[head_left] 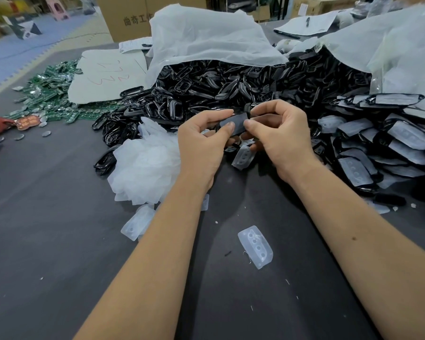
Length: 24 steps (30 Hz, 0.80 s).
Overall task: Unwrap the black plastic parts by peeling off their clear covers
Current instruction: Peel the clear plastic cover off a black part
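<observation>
We hold one black part (241, 116) above surface (59, 217), in front of black pile (231, 87). Left hand (201, 141) pinches part's left end; right hand (277, 133) pinches cover (232, 125) edge at right end. Both hands clamped, close together.

Risks as we judge them: cover tears if we pull too sharply, leaving scrap stuck; thumb slips off slick film; part drops into pile, gets mixed with unwrapped ones; peeled covers (255, 246) litter surface underneath.

Green circuit boards (52, 94), a cardboard box (130, 18), perhaps paper (106, 77)
</observation>
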Motion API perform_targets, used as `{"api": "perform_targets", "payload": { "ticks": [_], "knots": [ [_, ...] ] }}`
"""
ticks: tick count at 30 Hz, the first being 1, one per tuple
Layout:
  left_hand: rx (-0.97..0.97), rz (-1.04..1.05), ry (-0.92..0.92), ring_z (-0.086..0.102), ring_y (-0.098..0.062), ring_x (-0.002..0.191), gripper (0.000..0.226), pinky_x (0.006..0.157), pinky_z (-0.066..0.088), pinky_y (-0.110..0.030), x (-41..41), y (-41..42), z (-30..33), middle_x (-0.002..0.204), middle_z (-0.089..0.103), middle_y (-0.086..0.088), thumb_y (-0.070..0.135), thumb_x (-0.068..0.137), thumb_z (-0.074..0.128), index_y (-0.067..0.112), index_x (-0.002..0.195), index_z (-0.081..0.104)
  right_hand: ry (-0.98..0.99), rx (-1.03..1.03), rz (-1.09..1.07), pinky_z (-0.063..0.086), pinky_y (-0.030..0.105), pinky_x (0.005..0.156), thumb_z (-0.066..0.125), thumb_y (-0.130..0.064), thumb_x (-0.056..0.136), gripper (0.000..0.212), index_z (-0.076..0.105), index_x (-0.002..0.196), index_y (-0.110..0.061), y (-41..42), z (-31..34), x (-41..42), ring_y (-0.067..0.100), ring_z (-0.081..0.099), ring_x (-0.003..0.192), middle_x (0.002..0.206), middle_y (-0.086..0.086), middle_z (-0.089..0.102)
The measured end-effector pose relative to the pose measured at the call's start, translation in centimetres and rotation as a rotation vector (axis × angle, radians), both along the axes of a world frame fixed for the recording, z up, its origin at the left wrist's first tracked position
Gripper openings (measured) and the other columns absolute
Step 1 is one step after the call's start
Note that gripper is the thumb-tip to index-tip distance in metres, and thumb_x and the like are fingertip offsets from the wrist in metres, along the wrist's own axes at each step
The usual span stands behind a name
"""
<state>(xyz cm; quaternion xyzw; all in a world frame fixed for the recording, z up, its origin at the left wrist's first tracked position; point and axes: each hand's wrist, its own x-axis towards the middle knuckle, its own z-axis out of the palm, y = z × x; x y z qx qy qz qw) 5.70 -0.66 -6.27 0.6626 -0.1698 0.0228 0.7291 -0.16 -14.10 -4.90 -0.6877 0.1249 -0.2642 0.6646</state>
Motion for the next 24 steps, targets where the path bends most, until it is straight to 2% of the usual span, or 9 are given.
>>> {"api": "perform_targets", "payload": {
  "ticks": [3,5,9,11,13,15,18,20,24],
  "knots": [
    [-0.003,0.005,-0.012,0.075,-0.015,0.070,0.022,0.069,0.061,-0.028,0.0,0.0,-0.1,0.088,0.080,0.005,-0.005,0.087,0.075,0.013,0.100,0.079,-0.015,-0.331,-0.155,0.058,0.033,0.061,0.081,-0.011,0.085,0.016,0.065,0.086,-0.014,0.0,-0.4,0.2,0.021,0.073,0.072,0.079,0.001,0.074],
    [-0.009,-0.011,-0.023,0.075,-0.015,0.071,0.023,0.071,0.063,-0.030,-0.1,0.0,-0.1,0.088,0.079,0.004,-0.006,0.087,0.075,0.013,0.099,0.079,-0.033,-0.512,-0.231,0.056,0.025,0.068,0.080,-0.014,0.084,0.011,0.069,0.081,-0.015,0.3,-0.4,0.2,0.008,0.068,0.068,0.075,-0.009,0.071],
    [0.008,-0.030,-0.036,0.076,-0.019,0.071,0.025,0.076,0.066,-0.043,-0.3,0.0,0.0,0.089,0.080,0.004,-0.005,0.086,0.076,0.017,0.098,0.079,-0.034,-0.518,-0.272,0.051,0.015,0.068,0.078,-0.012,0.085,0.008,0.074,0.081,-0.018,0.9,-0.4,0.2,0.002,0.066,0.066,0.072,-0.014,0.068],
    [0.029,-0.025,-0.045,0.075,-0.036,0.073,0.026,0.079,0.064,-0.057,-0.3,-0.1,0.0,0.092,0.080,0.002,-0.004,0.085,0.077,0.019,0.097,0.079,-0.042,-0.502,-0.288,0.054,0.018,0.069,0.077,-0.011,0.086,0.008,0.074,0.081,-0.017,1.0,-0.4,0.2,0.002,0.066,0.066,0.073,-0.013,0.069],
    [0.047,-0.017,-0.054,0.070,-0.053,0.079,0.026,0.080,0.060,-0.067,-0.4,-0.1,0.0,0.094,0.080,0.000,-0.001,0.084,0.077,0.023,0.095,0.080,-0.031,-0.456,-0.300,0.058,0.029,0.071,0.077,-0.012,0.087,0.007,0.072,0.084,-0.015,1.2,-0.4,0.3,0.008,0.069,0.068,0.076,-0.007,0.071],
    [0.033,-0.016,-0.046,0.074,-0.044,0.078,0.027,0.081,0.062,-0.060,-0.5,-0.1,0.1,0.093,0.080,-0.001,-0.002,0.084,0.077,0.023,0.094,0.080,-0.012,-0.247,-0.242,0.060,0.037,0.062,0.078,-0.013,0.089,0.011,0.068,0.091,-0.012,1.2,-0.4,0.3,0.021,0.074,0.069,0.082,0.003,0.074],
    [-0.017,-0.055,-0.009,0.078,-0.021,0.076,0.027,0.075,0.065,-0.039,-0.5,0.0,0.3,0.088,0.080,0.001,-0.008,0.085,0.076,0.017,0.094,0.079,-0.003,0.083,-0.086,0.054,0.027,0.049,0.078,-0.010,0.092,0.008,0.071,0.094,-0.007,1.1,0.1,0.2,0.027,0.076,0.067,0.086,0.013,0.077],
    [-0.043,-0.076,0.023,0.076,-0.016,0.075,0.027,0.071,0.064,-0.034,-0.5,0.0,0.4,0.086,0.078,0.001,-0.011,0.086,0.074,0.015,0.094,0.079,-0.006,0.139,-0.035,0.053,0.023,0.051,0.077,-0.005,0.092,0.005,0.073,0.090,-0.006,0.9,0.2,0.2,0.022,0.073,0.064,0.081,0.013,0.076],
    [-0.087,-0.089,0.083,0.073,-0.013,0.078,0.024,0.065,0.059,-0.026,-0.5,0.1,0.6,0.087,0.076,-0.002,-0.010,0.089,0.070,0.011,0.094,0.079,-0.036,0.160,-0.008,0.058,0.025,0.056,0.074,0.002,0.092,0.006,0.071,0.087,-0.001,0.9,0.3,0.2,0.020,0.074,0.061,0.071,0.008,0.074]
  ]
}}
